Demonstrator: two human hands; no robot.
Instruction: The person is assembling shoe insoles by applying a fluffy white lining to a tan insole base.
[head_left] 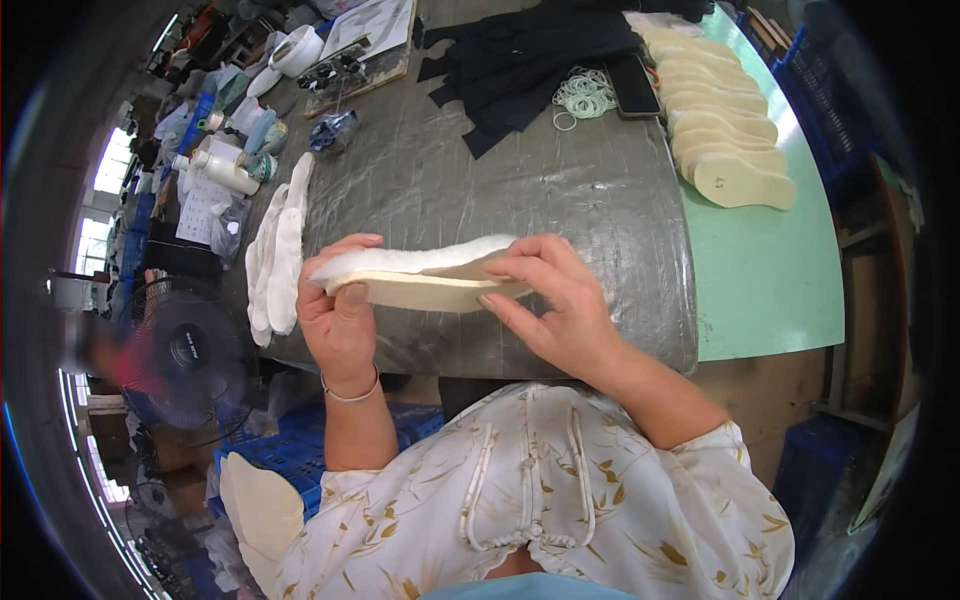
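Note:
Between my two hands, above the table's front part, is an insole (430,292) with a beige board side and a white fleece piece (425,258) along its far edge. A gap shows between the two layers toward the right end. My left hand (342,325) is closed round the left end, its thumb pressed on the beige side. At the other end, my right hand (560,305) pinches the beige layer between thumb and fingers. Some right fingertips are hidden behind the edge. White fleece pieces (278,255) lie in a pile beside my left hand.
A long row of overlapping beige insoles (745,185) rests on the green board (760,290) at right. Black cloth (540,60), pale rubber bands (585,95) and a phone (632,88) lie at the back. A fan (190,345) and stacked beige insoles (262,510) are at left.

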